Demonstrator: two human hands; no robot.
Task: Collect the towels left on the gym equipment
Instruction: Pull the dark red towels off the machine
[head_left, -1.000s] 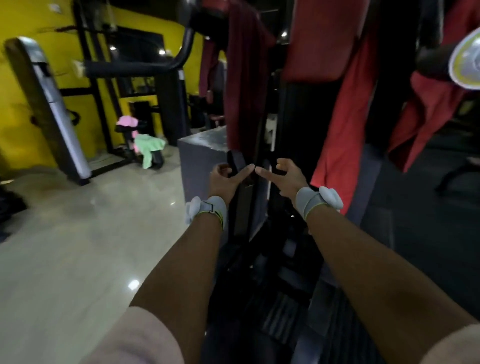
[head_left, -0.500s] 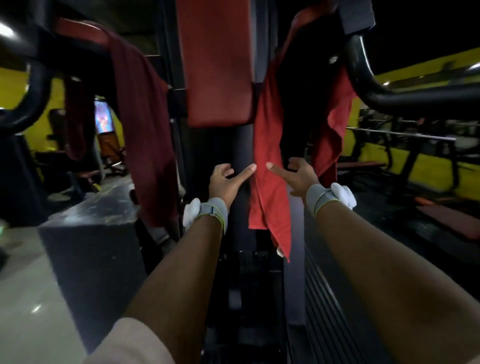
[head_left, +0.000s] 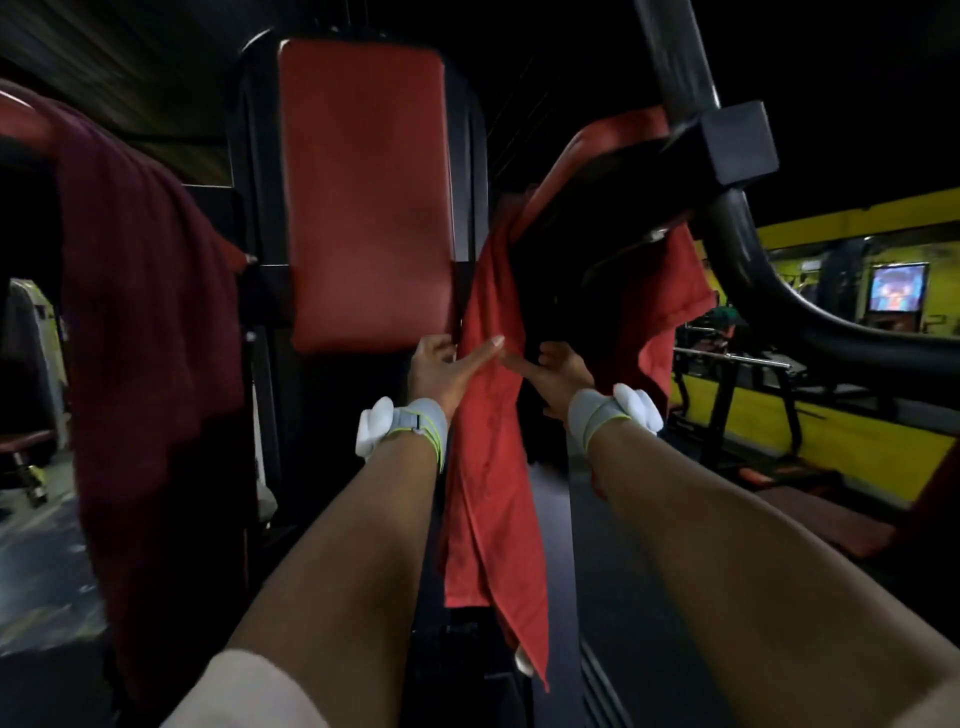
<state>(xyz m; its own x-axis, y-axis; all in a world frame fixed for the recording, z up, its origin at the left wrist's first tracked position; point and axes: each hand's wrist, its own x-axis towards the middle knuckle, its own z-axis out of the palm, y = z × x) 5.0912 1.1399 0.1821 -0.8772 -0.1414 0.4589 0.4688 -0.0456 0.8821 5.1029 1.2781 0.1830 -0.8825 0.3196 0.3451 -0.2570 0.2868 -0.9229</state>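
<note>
Head view, both hands now closer, left hand (head_left: 441, 369) and right hand (head_left: 558, 376) at red towel (head_left: 488, 467).

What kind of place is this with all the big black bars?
It looks like a gym. There is a weight machine with a red padded backrest, thick black tubing, and towels draped on it: a bright red towel and a dark maroon towel.
</note>
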